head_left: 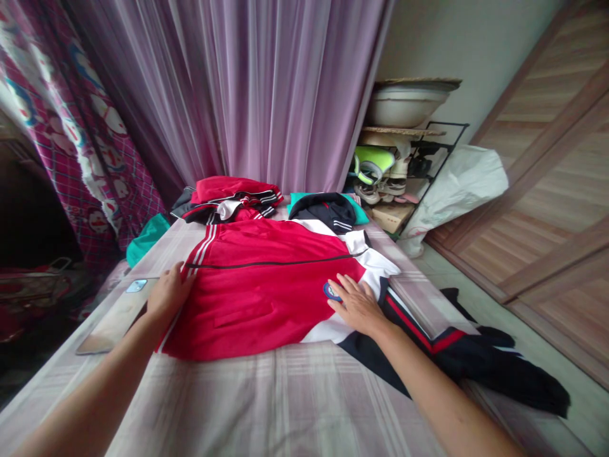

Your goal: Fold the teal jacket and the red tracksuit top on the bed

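Note:
A red zip-up track jacket (257,292) lies spread on its side across the bed, with white shoulders, navy sleeves and a striped hem at the left. Along its closed front runs a dark zipper (280,262). My left hand (169,293) rests at the hem, its fingers lying on the fabric edge, seemingly open. On the chest my right hand (354,303) lies flat, fingers spread, partly covering a round blue badge (332,291). The white collar (356,242) points right. One navy sleeve (495,365) stretches toward the lower right, passing under my right forearm.
Behind the jacket sit a heap of red and black clothes (228,198) and a navy and teal pile (323,209). A phone (107,324) lies by my left forearm. Beyond the bed (266,406) stand a shoe rack (438,158), a white bag (457,190) and wooden doors (547,190).

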{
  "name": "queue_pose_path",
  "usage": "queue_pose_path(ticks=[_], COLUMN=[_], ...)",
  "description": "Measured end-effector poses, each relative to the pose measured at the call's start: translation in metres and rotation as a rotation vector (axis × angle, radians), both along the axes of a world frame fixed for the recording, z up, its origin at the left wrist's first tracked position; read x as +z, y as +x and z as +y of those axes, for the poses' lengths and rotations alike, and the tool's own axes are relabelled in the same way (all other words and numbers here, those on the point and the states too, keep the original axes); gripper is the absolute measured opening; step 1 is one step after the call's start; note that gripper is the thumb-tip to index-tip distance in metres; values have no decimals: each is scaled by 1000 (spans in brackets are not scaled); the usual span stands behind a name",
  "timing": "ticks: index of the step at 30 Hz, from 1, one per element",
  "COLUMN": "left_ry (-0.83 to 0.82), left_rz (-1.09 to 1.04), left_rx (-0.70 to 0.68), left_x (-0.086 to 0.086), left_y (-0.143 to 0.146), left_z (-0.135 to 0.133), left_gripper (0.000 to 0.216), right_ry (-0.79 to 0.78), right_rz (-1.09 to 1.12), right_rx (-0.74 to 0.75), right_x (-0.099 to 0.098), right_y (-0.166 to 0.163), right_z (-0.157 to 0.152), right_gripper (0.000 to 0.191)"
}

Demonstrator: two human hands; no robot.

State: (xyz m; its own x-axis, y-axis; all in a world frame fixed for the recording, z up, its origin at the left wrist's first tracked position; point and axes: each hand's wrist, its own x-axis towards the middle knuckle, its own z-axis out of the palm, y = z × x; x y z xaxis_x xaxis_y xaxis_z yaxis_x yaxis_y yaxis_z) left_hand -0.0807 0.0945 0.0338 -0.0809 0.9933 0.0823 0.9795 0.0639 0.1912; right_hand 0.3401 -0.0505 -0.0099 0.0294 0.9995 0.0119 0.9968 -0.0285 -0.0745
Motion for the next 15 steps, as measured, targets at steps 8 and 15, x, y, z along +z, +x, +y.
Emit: queue_pose_path(ticks=[8,15], left_ry=[186,36], left_rz=[-32,-60], left_rx=[-427,-970], left_x=[-4,-11], left_y=[34,55], left_z=[-47,-115], left_gripper=[42,34], right_ry=[72,96], right_rz=[67,310], right_rx=[56,394], right_x=[11,23], right_y=[-4,-14], right_z=[-19,-59], right_gripper=[56,25])
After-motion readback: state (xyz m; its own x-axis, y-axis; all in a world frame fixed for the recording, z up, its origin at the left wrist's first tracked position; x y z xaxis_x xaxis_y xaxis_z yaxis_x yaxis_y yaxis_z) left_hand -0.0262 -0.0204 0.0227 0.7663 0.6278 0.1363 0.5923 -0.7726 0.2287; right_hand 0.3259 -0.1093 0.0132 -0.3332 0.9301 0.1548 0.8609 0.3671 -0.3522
